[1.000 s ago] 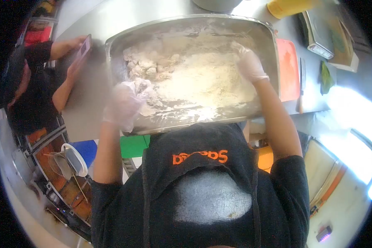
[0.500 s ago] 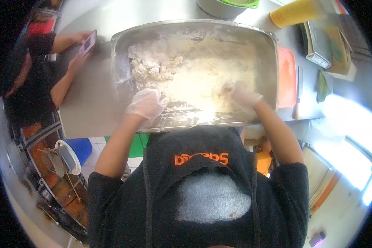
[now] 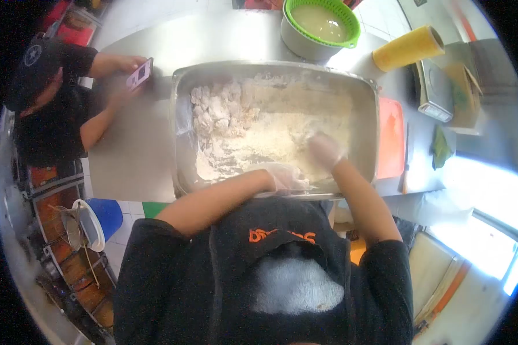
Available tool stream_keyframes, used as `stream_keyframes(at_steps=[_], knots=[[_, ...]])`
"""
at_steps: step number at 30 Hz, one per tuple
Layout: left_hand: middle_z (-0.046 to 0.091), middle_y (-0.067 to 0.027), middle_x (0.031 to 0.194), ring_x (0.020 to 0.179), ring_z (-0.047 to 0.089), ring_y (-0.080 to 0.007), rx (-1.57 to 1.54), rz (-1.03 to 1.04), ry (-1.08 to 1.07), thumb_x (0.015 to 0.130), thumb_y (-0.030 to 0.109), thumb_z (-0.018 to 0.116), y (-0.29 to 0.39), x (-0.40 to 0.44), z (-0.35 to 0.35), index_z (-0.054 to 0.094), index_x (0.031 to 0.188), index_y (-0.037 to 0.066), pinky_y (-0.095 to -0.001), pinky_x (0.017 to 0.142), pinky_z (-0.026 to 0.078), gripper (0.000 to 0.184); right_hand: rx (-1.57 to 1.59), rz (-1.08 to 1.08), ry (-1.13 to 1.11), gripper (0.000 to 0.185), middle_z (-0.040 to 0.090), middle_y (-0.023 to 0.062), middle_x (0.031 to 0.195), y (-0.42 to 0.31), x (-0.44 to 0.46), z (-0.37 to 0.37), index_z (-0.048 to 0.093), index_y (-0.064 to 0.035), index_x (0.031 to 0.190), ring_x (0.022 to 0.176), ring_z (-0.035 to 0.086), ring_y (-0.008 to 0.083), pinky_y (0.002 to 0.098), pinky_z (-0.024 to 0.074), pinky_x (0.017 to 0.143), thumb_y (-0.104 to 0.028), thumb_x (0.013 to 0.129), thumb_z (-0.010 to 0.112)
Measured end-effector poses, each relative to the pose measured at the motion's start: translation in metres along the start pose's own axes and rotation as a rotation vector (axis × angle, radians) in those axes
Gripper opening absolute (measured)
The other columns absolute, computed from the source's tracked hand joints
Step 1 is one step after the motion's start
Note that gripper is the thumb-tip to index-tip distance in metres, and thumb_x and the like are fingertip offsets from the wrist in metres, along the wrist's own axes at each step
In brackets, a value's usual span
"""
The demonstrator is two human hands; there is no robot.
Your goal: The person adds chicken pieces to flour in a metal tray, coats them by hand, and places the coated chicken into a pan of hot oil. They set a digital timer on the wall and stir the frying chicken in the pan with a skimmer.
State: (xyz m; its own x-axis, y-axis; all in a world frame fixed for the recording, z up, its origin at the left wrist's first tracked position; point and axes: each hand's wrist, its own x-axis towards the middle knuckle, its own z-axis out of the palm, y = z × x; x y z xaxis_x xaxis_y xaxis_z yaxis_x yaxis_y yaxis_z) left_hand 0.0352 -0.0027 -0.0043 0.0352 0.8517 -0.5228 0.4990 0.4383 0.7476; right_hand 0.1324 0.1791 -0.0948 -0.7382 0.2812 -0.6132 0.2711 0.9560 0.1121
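Note:
A deep metal tray (image 3: 275,64) holds a bed of pale flour (image 3: 270,123). Floury, lumpy pieces (image 3: 218,112), perhaps coated food, are heaped in its far left corner. Both my hands wear clear plastic gloves. My left hand (image 3: 288,177) lies low inside the near wall, touching the flour, its fingers pointing right and loosely extended; nothing shows in it. Farther in, to the right, my right hand (image 3: 326,150) reaches into the flour. Motion smears its fingers, and whether they hold anything is hidden.
A green strainer (image 3: 354,40) sits in a grey tub of cloudy liquid behind the tray. A yellow roll (image 3: 408,49), a scale (image 3: 434,92) and a pink-orange lid (image 3: 390,138) are at the right. On the left, another person holds a phone (image 3: 139,75).
My left hand has moved right along the near side, away from the lumps. My right hand has shifted slightly within the flour. The head view has tilted, showing more of the strainer.

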Motion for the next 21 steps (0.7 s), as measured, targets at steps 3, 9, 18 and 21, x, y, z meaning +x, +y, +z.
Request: stream_keyframes(at_steps=[3, 9, 18, 21], knots=[[0.07, -0.0259, 0.104, 0.097, 0.068, -0.0384, 0.049, -0.061, 0.007, 0.086, 0.038, 0.06, 0.01, 0.001, -0.019, 0.073, 0.103, 0.0, -0.045, 0.085, 0.052, 0.044, 0.536, -0.108, 0.521, 0.024, 0.07, 0.0235, 0.089, 0.023, -0.037, -0.045, 0.072, -0.0012, 0.087, 0.087, 0.068, 0.0396, 0.0469, 0.0535, 0.08, -0.021, 0.088, 0.059], [0.071, -0.025, 0.096, 0.091, 0.07, -0.0382, 0.093, -0.127, 0.084, 0.08, 0.028, 0.063, -0.007, -0.001, -0.005, 0.076, 0.096, 0.003, -0.0466, 0.082, 0.053, 0.033, 0.314, 0.09, 0.197, 0.025, 0.07, 0.0239, 0.098, 0.078, -0.024, -0.01, 0.073, -0.0019, 0.101, 0.087, 0.067, 0.0357, 0.0439, 0.0533, 0.079, -0.021, 0.089, 0.062], [0.071, -0.0234, 0.093, 0.087, 0.07, -0.0385, 0.121, 0.069, 0.168, 0.08, 0.026, 0.065, -0.019, -0.023, -0.012, 0.076, 0.091, 0.002, -0.0481, 0.078, 0.053, 0.028, 1.707, -0.154, 0.282, 0.054, 0.061, 0.0007, 0.127, -0.013, -0.051, -0.123, 0.044, -0.0084, 0.151, 0.086, 0.052, 0.0056, 0.0222, 0.0464, 0.076, -0.019, 0.1, 0.059], [0.07, -0.0229, 0.09, 0.086, 0.069, -0.0389, -0.01, 0.084, 0.286, 0.082, 0.032, 0.066, -0.04, 0.022, 0.005, 0.074, 0.088, 0.002, -0.0473, 0.075, 0.052, 0.032, 1.771, -0.067, 0.288, 0.06, 0.051, 0.0072, 0.144, -0.005, -0.051, -0.097, 0.037, -0.007, 0.154, 0.104, 0.054, 0.0124, 0.029, 0.0464, 0.087, -0.029, 0.102, 0.056]])
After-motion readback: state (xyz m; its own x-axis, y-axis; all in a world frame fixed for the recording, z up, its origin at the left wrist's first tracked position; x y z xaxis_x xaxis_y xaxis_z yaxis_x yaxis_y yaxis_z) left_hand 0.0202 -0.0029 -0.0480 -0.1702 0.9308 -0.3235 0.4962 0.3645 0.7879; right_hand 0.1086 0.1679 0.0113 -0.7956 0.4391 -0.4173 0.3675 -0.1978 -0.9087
